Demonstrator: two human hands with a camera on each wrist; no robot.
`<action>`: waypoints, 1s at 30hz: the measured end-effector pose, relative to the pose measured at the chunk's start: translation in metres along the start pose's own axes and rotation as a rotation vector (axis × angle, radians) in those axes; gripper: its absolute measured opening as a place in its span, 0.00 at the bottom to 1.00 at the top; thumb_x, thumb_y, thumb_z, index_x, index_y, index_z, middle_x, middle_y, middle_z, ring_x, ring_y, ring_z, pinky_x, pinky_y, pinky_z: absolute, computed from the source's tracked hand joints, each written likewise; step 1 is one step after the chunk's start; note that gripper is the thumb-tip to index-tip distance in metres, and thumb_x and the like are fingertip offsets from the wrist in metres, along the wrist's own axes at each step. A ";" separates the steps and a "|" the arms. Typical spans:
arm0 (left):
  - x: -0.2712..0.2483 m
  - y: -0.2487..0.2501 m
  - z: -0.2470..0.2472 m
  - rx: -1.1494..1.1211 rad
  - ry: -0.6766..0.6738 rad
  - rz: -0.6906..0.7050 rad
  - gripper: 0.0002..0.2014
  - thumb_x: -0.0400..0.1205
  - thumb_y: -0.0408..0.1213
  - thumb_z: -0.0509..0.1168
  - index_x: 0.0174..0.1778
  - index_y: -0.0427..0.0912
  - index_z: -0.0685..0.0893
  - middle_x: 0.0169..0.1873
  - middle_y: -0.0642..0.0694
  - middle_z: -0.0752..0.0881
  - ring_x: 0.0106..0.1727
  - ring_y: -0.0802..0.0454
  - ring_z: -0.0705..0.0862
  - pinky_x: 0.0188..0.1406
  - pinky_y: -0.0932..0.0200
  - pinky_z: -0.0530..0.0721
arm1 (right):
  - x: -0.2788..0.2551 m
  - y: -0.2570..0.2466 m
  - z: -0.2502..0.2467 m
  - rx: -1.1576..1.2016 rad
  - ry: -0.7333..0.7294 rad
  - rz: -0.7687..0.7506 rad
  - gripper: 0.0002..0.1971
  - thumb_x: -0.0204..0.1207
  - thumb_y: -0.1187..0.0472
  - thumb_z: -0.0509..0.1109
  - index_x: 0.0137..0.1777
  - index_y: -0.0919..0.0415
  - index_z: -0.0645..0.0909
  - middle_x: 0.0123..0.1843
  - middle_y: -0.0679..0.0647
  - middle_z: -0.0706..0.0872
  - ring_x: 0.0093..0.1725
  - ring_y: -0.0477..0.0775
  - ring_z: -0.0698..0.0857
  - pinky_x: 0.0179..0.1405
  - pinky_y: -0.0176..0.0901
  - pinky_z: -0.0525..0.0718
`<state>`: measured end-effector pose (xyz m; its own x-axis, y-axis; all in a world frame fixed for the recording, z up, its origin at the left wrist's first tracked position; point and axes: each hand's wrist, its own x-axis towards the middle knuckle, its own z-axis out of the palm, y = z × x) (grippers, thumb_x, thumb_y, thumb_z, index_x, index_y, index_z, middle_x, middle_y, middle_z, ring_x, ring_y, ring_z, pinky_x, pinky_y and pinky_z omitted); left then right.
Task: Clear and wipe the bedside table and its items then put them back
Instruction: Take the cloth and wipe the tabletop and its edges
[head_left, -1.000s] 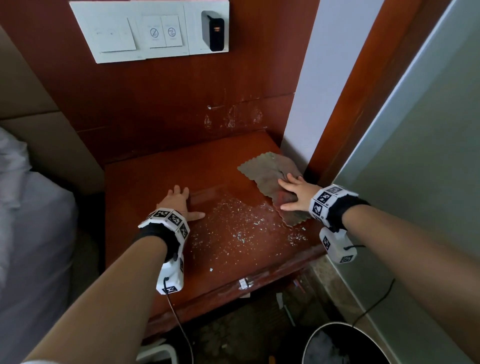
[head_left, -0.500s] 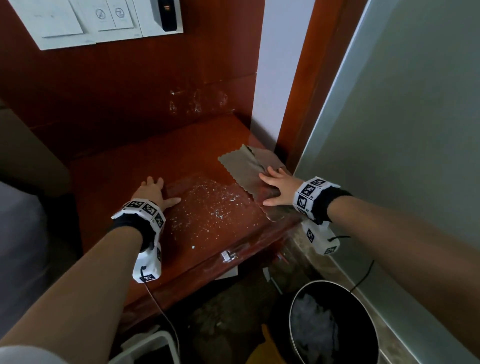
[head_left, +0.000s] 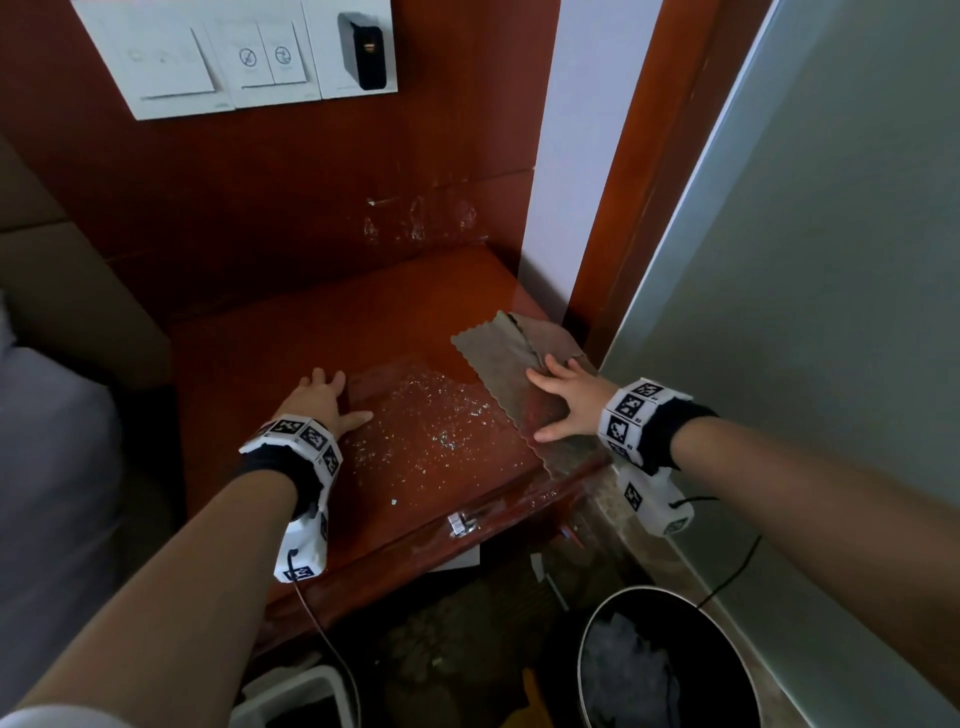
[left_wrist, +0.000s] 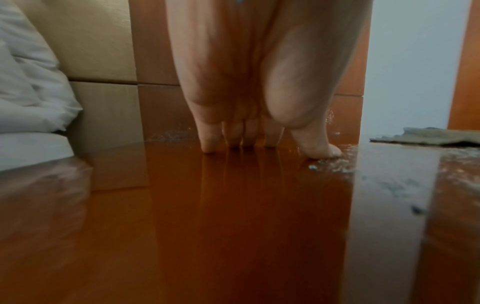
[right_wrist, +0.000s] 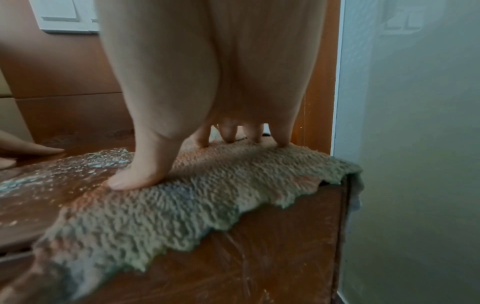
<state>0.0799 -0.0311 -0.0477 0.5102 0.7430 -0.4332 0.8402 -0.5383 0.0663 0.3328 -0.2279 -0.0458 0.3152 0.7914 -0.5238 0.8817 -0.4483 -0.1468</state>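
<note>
The red-brown bedside table (head_left: 270, 364) has a glossy top with a patch of whitish flecks (head_left: 431, 415) near its front middle. My left hand (head_left: 324, 397) lies flat on the top, fingers straight, just left of the flecks; its fingertips (left_wrist: 207, 147) touch the wood (left_wrist: 207, 226). A grey-beige scalloped cloth (head_left: 501, 348) is spread at the table's right edge. My right hand (head_left: 563, 402) presses flat on the cloth (right_wrist: 197, 205), thumb (right_wrist: 140, 176) at its left border. A corner of the cloth hangs over the table's right side.
A white switch panel (head_left: 223, 62) with a black plug sits on the wood wall above. A bed with white bedding (left_wrist: 28, 82) stands left. On the floor in front are a black bin (head_left: 670, 665) and a white container (head_left: 296, 696). A grey-green wall (head_left: 831, 312) closes the right side.
Both hands stay flat in the same places on the table; the right hand and cloth have slid slightly toward the front edge. The head view has shifted.
</note>
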 end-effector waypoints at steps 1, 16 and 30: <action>0.000 0.000 0.000 -0.004 0.000 0.001 0.40 0.82 0.57 0.57 0.84 0.44 0.48 0.83 0.37 0.47 0.83 0.38 0.51 0.81 0.47 0.58 | 0.004 -0.001 -0.001 -0.003 0.002 0.001 0.49 0.71 0.37 0.69 0.83 0.43 0.41 0.85 0.52 0.36 0.83 0.65 0.39 0.81 0.66 0.49; 0.000 0.001 -0.003 -0.029 -0.015 -0.024 0.41 0.81 0.57 0.59 0.84 0.46 0.47 0.83 0.40 0.46 0.83 0.40 0.49 0.81 0.47 0.57 | 0.071 -0.027 -0.042 -0.064 0.036 0.024 0.47 0.71 0.33 0.65 0.83 0.43 0.42 0.85 0.53 0.37 0.83 0.67 0.40 0.80 0.70 0.51; -0.001 0.002 -0.003 -0.012 -0.008 -0.028 0.41 0.80 0.58 0.59 0.83 0.46 0.47 0.83 0.41 0.46 0.83 0.41 0.50 0.81 0.48 0.56 | 0.060 -0.030 -0.032 -0.032 0.034 0.018 0.44 0.74 0.35 0.64 0.83 0.43 0.42 0.85 0.51 0.35 0.83 0.66 0.38 0.79 0.69 0.48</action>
<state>0.0817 -0.0314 -0.0442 0.4850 0.7547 -0.4419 0.8564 -0.5122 0.0651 0.3363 -0.1533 -0.0456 0.3425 0.7970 -0.4975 0.8863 -0.4498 -0.1103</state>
